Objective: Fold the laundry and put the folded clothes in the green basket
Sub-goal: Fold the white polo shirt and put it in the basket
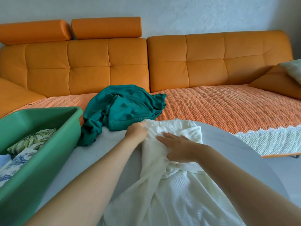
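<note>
On the grey surface [244, 154], near the middle of the view, the far left edge of the white garment [171, 185] is gripped by the left hand [136, 130], its fingers curled into the cloth. Just to the right, the right hand [179, 147] is laid flat on the same garment, fingers straight and pressed onto the fabric, with nothing clasped in it. The garment is spread from the hands toward the near edge of the view, where it is bunched and creased between the two forearms.

Bare grey surface is seen to the right of the garment as far as the curved rim, and a narrower strip is left between the left forearm and the green basket [48, 144]. The basket is set at the near left, its right wall close to that forearm. Just beyond the left hand, the teal garment [123, 105] is heaped unfolded, its ribbed hem touching the white cloth and one end hanging beside the basket's far corner. Farther off, the quilted orange cover [228, 105] is left open all the way to the sofa back [97, 62].

Two loose garments are counted, one white and one teal. One basket is present, and in it three folded pieces can be made out: a leaf-print piece [32, 141], a blue-print piece [16, 162] and a pale blue piece [4, 158] cut off by the left edge. Two headrests [105, 27] are seen on the sofa.
</note>
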`<state>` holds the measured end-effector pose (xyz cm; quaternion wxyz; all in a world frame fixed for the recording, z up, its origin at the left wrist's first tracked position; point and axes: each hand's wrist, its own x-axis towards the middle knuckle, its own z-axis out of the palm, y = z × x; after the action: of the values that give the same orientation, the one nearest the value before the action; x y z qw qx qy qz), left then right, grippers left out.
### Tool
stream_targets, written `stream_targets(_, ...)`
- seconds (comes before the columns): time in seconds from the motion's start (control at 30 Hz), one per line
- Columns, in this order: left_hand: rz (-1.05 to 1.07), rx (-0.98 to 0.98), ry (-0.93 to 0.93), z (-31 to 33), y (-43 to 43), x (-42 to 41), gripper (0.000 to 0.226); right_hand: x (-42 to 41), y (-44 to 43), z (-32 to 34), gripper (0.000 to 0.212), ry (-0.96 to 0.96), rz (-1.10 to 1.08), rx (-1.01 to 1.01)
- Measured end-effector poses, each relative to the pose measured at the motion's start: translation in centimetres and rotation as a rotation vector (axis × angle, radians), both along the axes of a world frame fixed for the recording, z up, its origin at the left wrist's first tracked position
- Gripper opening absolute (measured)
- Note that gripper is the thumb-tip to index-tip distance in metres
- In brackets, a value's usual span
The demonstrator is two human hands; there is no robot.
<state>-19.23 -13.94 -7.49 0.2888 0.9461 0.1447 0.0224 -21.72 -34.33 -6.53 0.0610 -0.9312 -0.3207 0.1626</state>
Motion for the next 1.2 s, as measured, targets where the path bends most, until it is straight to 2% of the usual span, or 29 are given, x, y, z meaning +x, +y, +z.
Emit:
stream_targets(0.1,0.055,-0.175,-0.186,0.5,-0.3,0.9,0.041,0.7,-0.1,-0.5,0.088,-0.005,-0.011,0.017)
stream_targets(0.2,0.163,-0.407,-0.314,0.9,-0.4,2.5,0.045,0.9,0.3,-1.0,0.079,-0.015,-0.043,0.067)
stream_targets(0.27,0.166,-0.422,-0.352,1.2,-0.2,3.6,0.049,1.0,0.9,-1.5,0.075,-0.042,-0.075,0.084)
stream_targets(0.33,0.108,-0.309,-0.367,1.0,0.2,4.4,0.048,1.3,1.5,-2.1,0.073,-0.042,-0.111,0.1)
stream_targets(0.43,-0.055,0.049,-0.407,-0.5,1.0,4.9,0.04,1.7,2.0,-2.5,0.072,-0.024,-0.145,0.097)
stream_targets(0.5,-0.183,0.202,-0.471,-1.0,0.8,4.5,0.03,1.9,2.1,-2.6,0.072,-0.027,-0.145,0.094)
stream_targets(0.53,-0.272,0.251,-0.447,-1.1,0.7,4.1,0.029,1.9,2.1,-2.6,0.071,-0.029,-0.142,0.091)
stream_targets(0.6,-0.425,0.34,-0.23,-1.2,0.5,3.2,0.043,1.9,2.0,-2.6,0.071,-0.035,-0.137,0.082)
stream_targets(0.67,-0.475,0.308,-0.002,-1.3,1.1,2.6,0.055,1.8,2.1,-2.5,0.071,-0.046,-0.135,0.072)
stream_targets(0.7,-0.482,0.26,0.047,-1.2,1.5,2.4,0.057,1.7,2.1,-2.5,0.071,-0.051,-0.137,0.069)
stream_targets(0.77,-0.483,0.184,0.063,-0.7,2.0,1.6,0.057,1.5,2.2,-2.3,0.072,-0.058,-0.146,0.056)
stream_targets(0.83,-0.449,0.139,0.0,0.2,2.3,0.4,0.056,1.1,2.2,-2.0,0.071,-0.072,-0.159,0.041)
stream_targets(0.97,-0.393,0.139,-0.09,1.3,3.5,-4.0,0.047,-0.2,2.4,-1.2,0.06,-0.122,-0.175,0.12)
stream_targets(1.1,-0.322,0.184,-0.062,1.0,5.4,-9.1,0.039,-2.7,3.1,-0.4,0.056,-0.277,-0.112,0.235)
stream_targets(1.2,-0.304,0.155,0.025,0.7,6.2,-12.1,0.035,-5.2,4.0,-0.1,0.058,-0.34,-0.011,0.228)
